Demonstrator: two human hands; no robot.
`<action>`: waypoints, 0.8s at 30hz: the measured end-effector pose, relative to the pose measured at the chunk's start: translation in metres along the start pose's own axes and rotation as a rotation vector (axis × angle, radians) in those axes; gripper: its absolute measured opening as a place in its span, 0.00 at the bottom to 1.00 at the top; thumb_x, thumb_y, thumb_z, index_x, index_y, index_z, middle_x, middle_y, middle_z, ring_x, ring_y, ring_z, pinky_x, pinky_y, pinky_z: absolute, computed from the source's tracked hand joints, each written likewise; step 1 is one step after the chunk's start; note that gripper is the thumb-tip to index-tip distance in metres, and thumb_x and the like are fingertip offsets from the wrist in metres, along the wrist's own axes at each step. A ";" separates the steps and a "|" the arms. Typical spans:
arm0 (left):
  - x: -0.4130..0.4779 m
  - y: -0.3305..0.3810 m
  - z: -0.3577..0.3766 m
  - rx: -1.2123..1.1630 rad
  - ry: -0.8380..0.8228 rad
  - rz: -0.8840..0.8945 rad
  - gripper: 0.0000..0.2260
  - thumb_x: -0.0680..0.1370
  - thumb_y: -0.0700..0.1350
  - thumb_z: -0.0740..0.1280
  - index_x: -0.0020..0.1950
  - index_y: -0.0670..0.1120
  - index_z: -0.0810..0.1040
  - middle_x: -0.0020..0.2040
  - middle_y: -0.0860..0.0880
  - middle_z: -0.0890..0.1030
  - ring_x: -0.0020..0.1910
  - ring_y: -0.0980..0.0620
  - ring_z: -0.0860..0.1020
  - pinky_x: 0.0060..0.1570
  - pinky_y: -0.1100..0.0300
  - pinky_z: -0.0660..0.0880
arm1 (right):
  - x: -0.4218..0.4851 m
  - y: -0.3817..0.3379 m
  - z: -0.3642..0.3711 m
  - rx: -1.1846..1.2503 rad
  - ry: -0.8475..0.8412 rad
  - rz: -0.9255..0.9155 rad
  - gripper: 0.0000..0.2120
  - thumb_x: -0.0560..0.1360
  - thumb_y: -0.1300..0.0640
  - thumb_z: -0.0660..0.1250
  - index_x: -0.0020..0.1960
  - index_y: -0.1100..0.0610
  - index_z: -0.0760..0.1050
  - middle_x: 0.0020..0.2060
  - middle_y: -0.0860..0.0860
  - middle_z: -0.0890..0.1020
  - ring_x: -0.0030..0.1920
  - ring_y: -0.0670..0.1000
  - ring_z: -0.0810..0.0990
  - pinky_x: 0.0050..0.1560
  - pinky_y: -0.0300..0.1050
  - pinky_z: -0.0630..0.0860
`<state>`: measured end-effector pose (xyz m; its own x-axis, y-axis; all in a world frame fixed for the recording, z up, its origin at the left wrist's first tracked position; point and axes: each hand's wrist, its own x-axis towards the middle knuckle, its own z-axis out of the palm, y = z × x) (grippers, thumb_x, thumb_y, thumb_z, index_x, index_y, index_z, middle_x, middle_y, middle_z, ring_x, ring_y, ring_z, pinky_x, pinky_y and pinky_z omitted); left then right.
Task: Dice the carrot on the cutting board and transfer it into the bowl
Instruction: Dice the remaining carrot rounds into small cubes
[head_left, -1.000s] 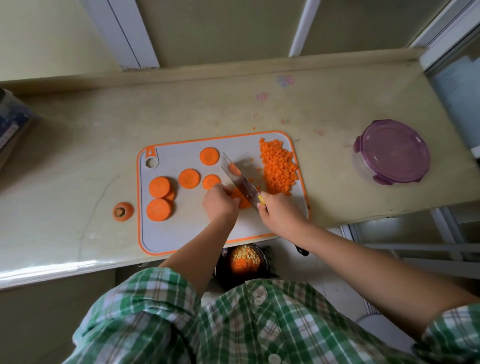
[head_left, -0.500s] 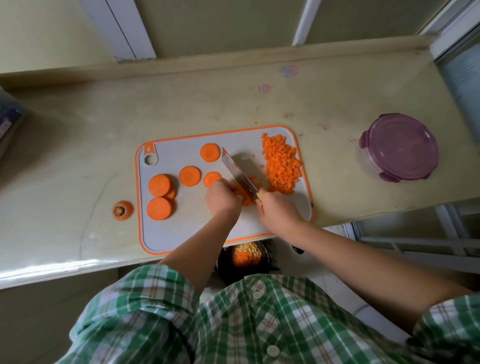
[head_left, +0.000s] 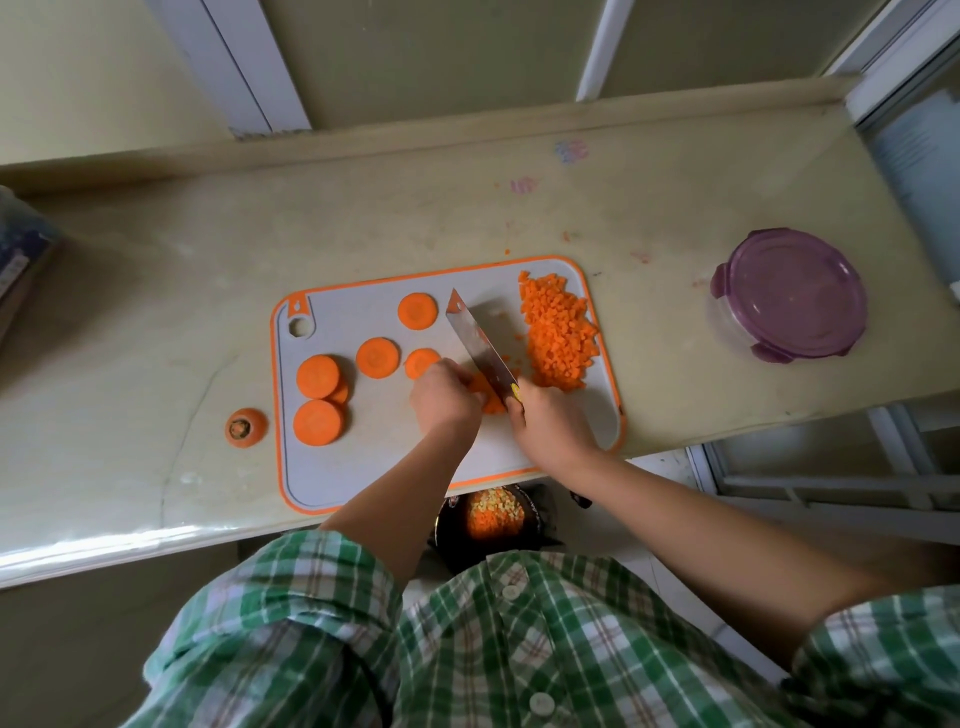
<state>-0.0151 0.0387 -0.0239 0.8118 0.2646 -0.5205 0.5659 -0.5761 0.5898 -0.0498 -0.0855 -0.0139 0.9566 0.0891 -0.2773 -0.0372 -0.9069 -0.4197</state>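
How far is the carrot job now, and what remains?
Done: a pile of dice lies at the board's right edge. In hand: the right hand cuts with the knife while the left hand holds a carrot piece. Left: several round slices, then moving the dice to the bowl.

1. No words or numbers can be read anywhere.
2. The counter (head_left: 156, 312) has small pink marks (head_left: 522, 185) and blue marks (head_left: 571, 151) near its back edge. They are only smudges, not letters.
3. The blue box (head_left: 21, 249) at the far left has pale print, too blurry to read.
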 end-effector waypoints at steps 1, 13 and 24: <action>0.000 -0.001 0.000 0.006 0.002 0.005 0.11 0.69 0.38 0.75 0.50 0.44 0.79 0.46 0.45 0.83 0.49 0.44 0.80 0.49 0.54 0.76 | 0.000 0.000 0.000 -0.006 0.002 0.002 0.09 0.80 0.55 0.58 0.51 0.59 0.72 0.41 0.61 0.81 0.42 0.64 0.80 0.36 0.49 0.69; -0.005 -0.008 0.001 0.003 0.035 0.019 0.11 0.73 0.44 0.73 0.53 0.44 0.77 0.49 0.47 0.82 0.52 0.46 0.79 0.44 0.59 0.69 | -0.004 0.005 -0.016 0.031 0.004 -0.022 0.07 0.78 0.56 0.60 0.43 0.57 0.70 0.38 0.62 0.80 0.40 0.64 0.79 0.34 0.46 0.65; -0.003 -0.002 0.002 -0.051 0.017 -0.031 0.08 0.71 0.37 0.72 0.44 0.46 0.76 0.41 0.49 0.80 0.45 0.46 0.80 0.42 0.57 0.74 | -0.013 -0.002 -0.012 -0.023 -0.069 -0.009 0.07 0.79 0.57 0.57 0.45 0.58 0.70 0.41 0.60 0.80 0.42 0.62 0.79 0.35 0.45 0.62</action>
<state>-0.0193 0.0377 -0.0244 0.7958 0.2952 -0.5287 0.5972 -0.5271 0.6046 -0.0587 -0.0902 0.0010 0.9346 0.1248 -0.3332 -0.0213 -0.9151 -0.4027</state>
